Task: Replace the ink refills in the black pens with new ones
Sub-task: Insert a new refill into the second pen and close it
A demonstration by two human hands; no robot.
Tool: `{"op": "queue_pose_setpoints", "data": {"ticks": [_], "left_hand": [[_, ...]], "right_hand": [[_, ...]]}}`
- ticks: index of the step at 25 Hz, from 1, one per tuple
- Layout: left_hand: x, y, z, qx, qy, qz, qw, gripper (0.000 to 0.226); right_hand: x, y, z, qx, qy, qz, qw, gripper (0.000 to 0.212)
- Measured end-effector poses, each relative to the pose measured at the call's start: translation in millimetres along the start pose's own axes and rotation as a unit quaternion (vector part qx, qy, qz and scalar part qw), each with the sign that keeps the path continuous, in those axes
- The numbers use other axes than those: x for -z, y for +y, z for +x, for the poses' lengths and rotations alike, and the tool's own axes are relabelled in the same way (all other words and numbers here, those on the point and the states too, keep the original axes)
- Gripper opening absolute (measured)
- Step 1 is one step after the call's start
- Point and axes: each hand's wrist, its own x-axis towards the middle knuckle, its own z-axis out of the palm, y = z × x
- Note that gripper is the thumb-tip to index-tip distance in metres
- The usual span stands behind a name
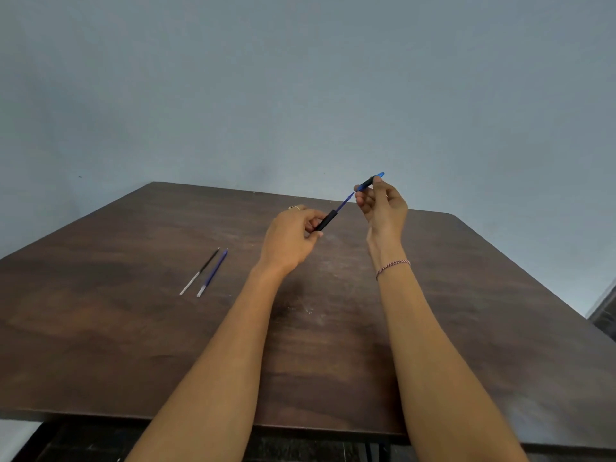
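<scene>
A black pen is pulled apart in the air above the far part of the table. My left hand (pixel 293 236) grips the black barrel (pixel 327 221). My right hand (pixel 383 203) pinches the other black section with a blue end (pixel 371 181). A thin blue refill (pixel 345 201) spans the gap between the two sections. Two loose refills lie side by side on the table to the left: one with a black ink column (pixel 200 271) and one blue (pixel 213 272).
The dark brown wooden table (pixel 133 345) fills the lower view, its near edge at the bottom. A plain grey-blue wall stands behind it. A dark object (pixel 605 315) shows at the right edge beyond the table.
</scene>
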Motion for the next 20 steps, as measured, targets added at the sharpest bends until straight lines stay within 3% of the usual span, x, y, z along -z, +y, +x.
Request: {"op": "queue_pose_setpoints", "data": {"ticks": [20], "left_hand": [[-0.4,-3.5,0.1,0.016,0.002,0.023,1.0,0.033]], "right_hand": [[5.0,1.4,-4.3,0.072,-0.088,-0.177,0.978,0.007]]}}
